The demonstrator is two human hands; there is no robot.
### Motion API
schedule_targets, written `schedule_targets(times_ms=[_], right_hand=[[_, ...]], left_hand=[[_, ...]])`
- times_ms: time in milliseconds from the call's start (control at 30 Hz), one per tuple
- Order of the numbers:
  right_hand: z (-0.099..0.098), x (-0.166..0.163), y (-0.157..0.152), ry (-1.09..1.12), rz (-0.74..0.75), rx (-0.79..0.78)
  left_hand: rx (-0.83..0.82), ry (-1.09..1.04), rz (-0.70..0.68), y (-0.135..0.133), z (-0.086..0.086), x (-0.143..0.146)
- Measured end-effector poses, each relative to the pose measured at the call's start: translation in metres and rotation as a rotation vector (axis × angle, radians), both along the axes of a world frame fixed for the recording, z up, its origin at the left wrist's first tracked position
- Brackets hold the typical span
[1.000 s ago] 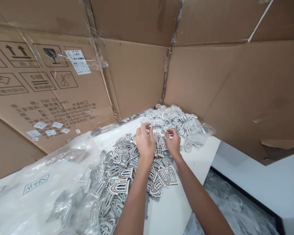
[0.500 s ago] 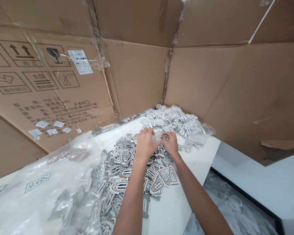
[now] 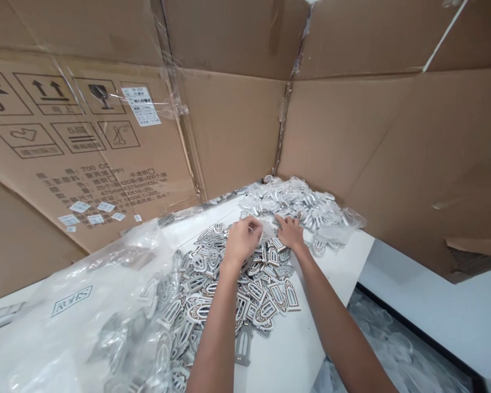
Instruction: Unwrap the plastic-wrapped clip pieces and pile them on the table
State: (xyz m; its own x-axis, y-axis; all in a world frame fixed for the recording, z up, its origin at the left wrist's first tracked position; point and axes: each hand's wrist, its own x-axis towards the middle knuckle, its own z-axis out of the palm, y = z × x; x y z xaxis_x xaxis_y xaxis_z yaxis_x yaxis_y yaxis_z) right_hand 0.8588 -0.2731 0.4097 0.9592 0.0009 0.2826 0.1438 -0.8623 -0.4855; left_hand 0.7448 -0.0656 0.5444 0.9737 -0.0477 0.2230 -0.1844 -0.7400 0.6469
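Observation:
My left hand (image 3: 242, 240) is closed, thumb and forefinger pinching a small clear plastic bag (image 3: 267, 231) above the pile. To its right, my right hand (image 3: 290, 233) has its fingers apart, tips beside the bag; its thumb is hidden. A white arch-shaped piece with a brown edge (image 3: 277, 244) lies against the right hand's near side; I cannot tell whether the hand grips it. Beneath both hands spreads a heap of white and grey arch-shaped pieces (image 3: 265, 310) with slots and brown scroll patterns. Behind them lies a pile of bagged pieces (image 3: 294, 197).
Cardboard walls (image 3: 237, 131) enclose the back of the white table (image 3: 284, 355). A large clear plastic sheet marked RoHS (image 3: 71, 301) covers the left side, partly over loose pieces. Beyond the table's right edge, a dark-rimmed container (image 3: 396, 344) holds clear plastic bags.
Both hands were together at the small bag. My right hand has moved slightly right, its fingers now spread, while my left hand keeps the bag. The view has shifted a little.

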Motion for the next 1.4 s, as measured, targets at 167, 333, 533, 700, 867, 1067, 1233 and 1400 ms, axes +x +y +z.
schedule_targets(times_ms=[167, 333, 533, 700, 867, 1067, 1233, 1400], right_hand=[[0.004, -0.006, 0.005, -0.008, -0.088, -0.023], [0.001, -0.008, 0.010, -0.018, -0.163, 0.035], [0.000, -0.011, 0.010, -0.204, -0.222, 0.287], [0.011, -0.015, 0.005, -0.417, -0.237, 0.654], [0.014, -0.016, 0.014, -0.327, -0.123, 1.094], [0.012, -0.019, 0.026, -0.202, -0.047, 1.242], [0.022, -0.027, 0.026, -0.315, -0.044, 1.134], [0.034, -0.034, 0.029, -0.319, 0.016, 1.246]], left_hand=[[-0.044, -0.052, 0.148, 0.004, -0.002, 0.005], [0.094, -0.056, 0.071, 0.010, -0.007, 0.002], [0.161, 0.111, -0.110, 0.012, -0.004, -0.001], [0.053, 0.106, -0.112, 0.008, 0.006, -0.003], [-0.289, -0.117, -0.001, -0.002, 0.017, -0.003], [-0.497, -0.326, -0.011, -0.013, 0.018, -0.002], [-0.632, -0.472, 0.226, -0.012, 0.010, 0.003], [-0.453, -0.336, 0.323, -0.004, 0.001, 0.007]])
